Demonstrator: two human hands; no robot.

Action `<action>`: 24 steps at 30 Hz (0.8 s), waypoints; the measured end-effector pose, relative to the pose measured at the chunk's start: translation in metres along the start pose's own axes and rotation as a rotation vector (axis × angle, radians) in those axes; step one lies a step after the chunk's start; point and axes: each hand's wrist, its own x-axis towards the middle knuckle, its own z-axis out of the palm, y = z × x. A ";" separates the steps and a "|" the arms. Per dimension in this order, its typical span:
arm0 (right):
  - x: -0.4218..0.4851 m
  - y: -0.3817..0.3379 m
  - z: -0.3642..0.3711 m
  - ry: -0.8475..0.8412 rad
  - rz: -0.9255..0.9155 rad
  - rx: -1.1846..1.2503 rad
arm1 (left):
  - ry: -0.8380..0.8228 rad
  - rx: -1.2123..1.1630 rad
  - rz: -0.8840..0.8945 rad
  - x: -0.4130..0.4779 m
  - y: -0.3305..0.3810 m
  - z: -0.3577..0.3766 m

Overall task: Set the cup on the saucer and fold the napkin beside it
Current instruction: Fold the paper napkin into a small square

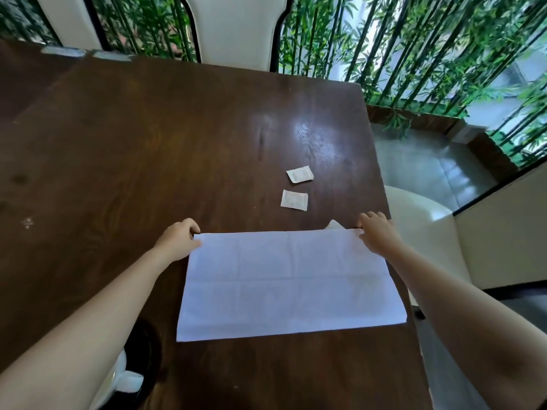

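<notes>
Head view shows the folding step in hand. The white napkin (284, 279) lies spread flat on the dark wooden surface (148, 143). The left hand (179, 239) pinches the napkin's far left corner and the right hand (379, 236) pinches its far right corner, fingers curled on the edge.

I judge the next move is to lift this far edge and bring it toward the near edge. Both corners should travel together so that the edges meet evenly, and then the crease is pressed.

Near the napkin's near left corner, a white thing (127, 380) is half hidden by the left forearm. I cannot tell if it is the cup on the saucer.

Beyond the napkin's far edge lie two small white packets (299, 174), one (294, 199) closer to the napkin. Their faint print is too small to read, and no other writing shows.
</notes>
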 end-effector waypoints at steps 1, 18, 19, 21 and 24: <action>0.002 0.000 -0.001 -0.014 -0.001 -0.011 | -0.005 0.006 -0.004 0.000 0.001 -0.001; 0.008 0.024 -0.032 -0.118 -0.084 0.235 | 0.058 -0.029 0.025 -0.007 0.009 -0.019; 0.009 0.025 -0.033 -0.107 -0.089 0.254 | 0.069 -0.025 0.021 -0.008 0.009 -0.019; 0.010 0.026 -0.036 -0.100 -0.094 0.280 | 0.084 -0.012 0.013 -0.011 0.008 -0.020; 0.011 0.027 -0.038 -0.112 -0.095 0.302 | 0.098 0.000 -0.003 -0.016 0.005 -0.021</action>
